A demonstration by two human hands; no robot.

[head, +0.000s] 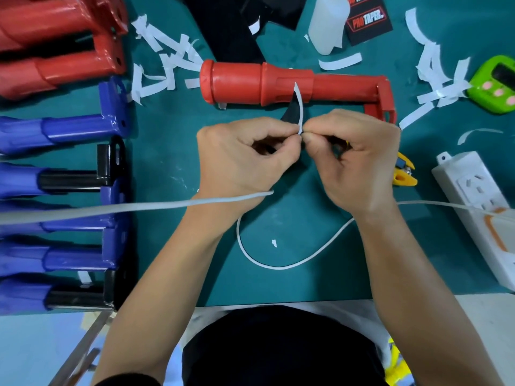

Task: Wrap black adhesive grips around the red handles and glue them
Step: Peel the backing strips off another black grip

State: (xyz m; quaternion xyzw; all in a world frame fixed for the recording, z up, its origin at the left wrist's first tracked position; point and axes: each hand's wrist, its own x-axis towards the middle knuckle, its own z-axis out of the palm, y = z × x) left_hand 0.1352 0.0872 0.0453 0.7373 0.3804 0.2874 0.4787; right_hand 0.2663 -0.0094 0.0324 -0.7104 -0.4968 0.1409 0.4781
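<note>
Just in front of the red handle (278,83), the left hand (239,154) pinches the black adhesive grip (291,115) and the right hand (354,160) pinches its white backing strip (300,107), fingertips together, likely peeling it to bare the adhesive. The handle lies crosswise on the green mat (292,218), bracket end pointing right.
</note>
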